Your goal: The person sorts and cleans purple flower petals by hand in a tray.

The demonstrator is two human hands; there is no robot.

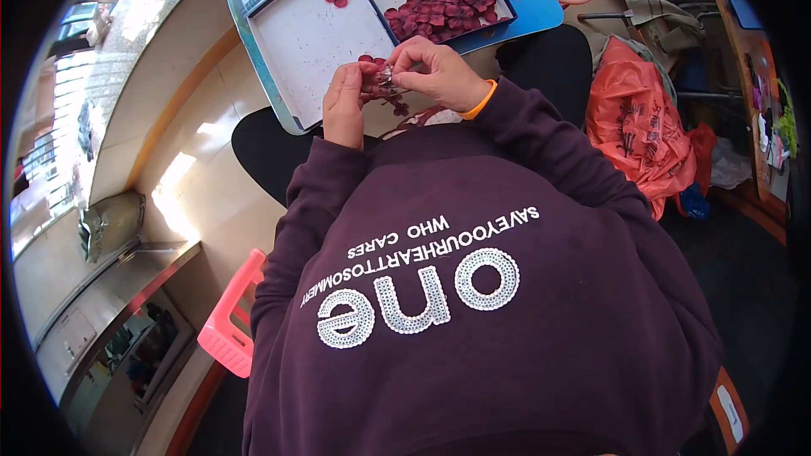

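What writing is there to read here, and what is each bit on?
"one": in big sparkly letters on the dark sweatshirt.
"WHO CARES": smaller, same sweatshirt.
"SAVEYOOURHEARTTOSOMMERY": same sweatshirt, as best it reads.
Dark characters on the crumpled red bag: too distorted to read.
White label, lower right: too small to read.

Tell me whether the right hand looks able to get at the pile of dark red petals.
Probably yes: the petal pile lies uncovered just beyond the right hand, though its fingers are busy with a flower piece.
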